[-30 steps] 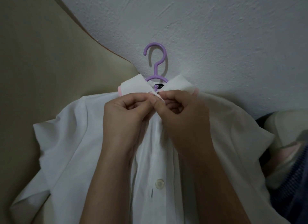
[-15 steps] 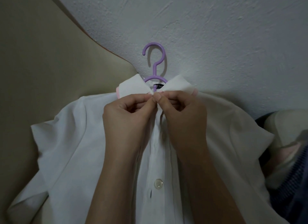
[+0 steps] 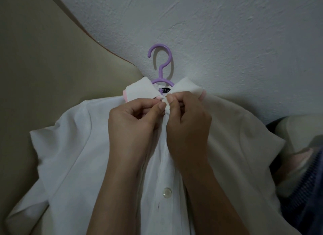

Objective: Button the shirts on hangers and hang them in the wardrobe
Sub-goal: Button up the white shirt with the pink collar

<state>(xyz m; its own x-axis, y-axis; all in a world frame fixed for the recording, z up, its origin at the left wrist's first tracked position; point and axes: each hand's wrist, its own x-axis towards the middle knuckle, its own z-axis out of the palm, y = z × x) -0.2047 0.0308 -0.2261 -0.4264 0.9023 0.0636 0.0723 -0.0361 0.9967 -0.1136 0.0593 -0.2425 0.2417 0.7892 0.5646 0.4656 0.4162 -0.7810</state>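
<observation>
Both hands pinch the collar (image 3: 164, 101) closed: left hand (image 3: 132, 122) and right hand (image 3: 188, 121) meet at the top button, probably working it through. Shirt (image 3: 73, 147) lies flat on its hanger (image 3: 161, 66), steadying the placket.

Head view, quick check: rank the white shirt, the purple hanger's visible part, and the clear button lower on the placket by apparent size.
1. white shirt, by far the largest.
2. purple hanger, hook and neck only; the rest is hidden under the collar.
3. clear button, the smallest.
</observation>
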